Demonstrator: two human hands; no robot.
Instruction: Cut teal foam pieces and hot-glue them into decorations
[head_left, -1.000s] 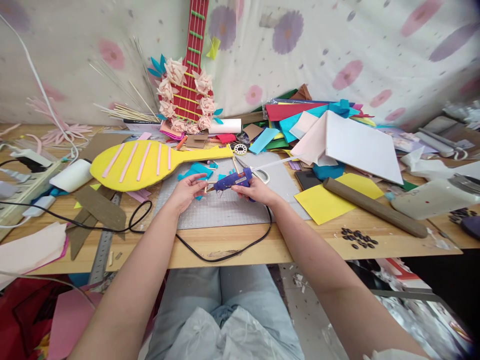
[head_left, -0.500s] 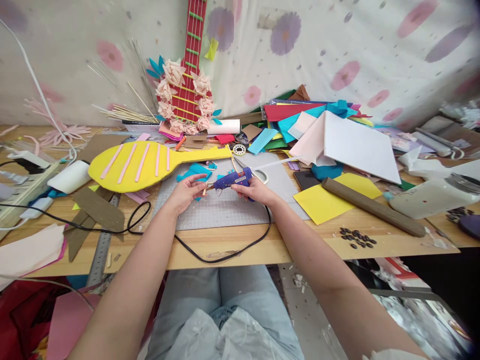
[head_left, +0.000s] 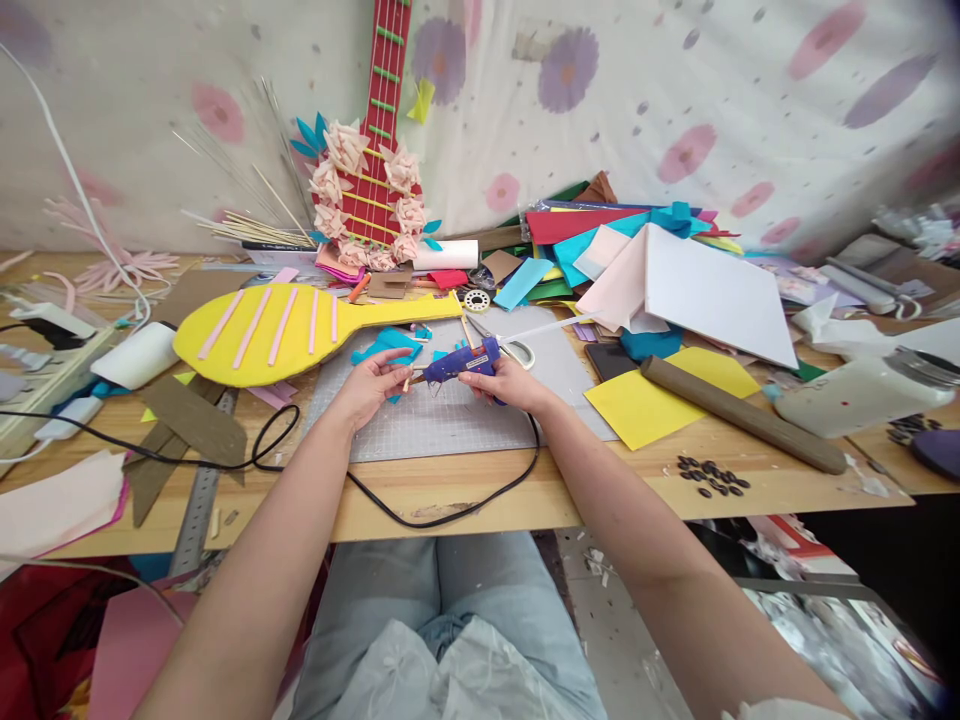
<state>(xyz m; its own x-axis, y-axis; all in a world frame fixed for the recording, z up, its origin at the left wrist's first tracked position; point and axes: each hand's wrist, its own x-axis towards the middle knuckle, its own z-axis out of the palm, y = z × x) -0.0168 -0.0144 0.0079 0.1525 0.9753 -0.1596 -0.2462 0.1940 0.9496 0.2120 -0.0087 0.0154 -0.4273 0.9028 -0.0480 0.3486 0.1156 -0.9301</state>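
L hand is pinched, thumb to fingertips, on a short, thin, pale stick-like piece; too small to tell its material. R hand is wrapped round the handle of a blue-purple plastic glue gun, nozzle aimed L at the piece; can't tell if tip touches or sits just beside. Whitish glue stick pokes out the gun's rear. All above a grey gridded cutting mat on the light wooden table.

Vs ½ s ago: v. little change. Both grips same, gun & piece still together; only the view's drifted a touch. So prob. same step, gun working on piece; no sign it's done.

Nearby: teal scraps behind L hand; white-handled scissors part-hidden by gun. Black cord loops from under R hand along table front, then L. Farther L, flat yellow lute-shaped body w/ pink strips. R of mat: yellow sheet, brown roll partly on it; shiny black ovals nearer table edge.
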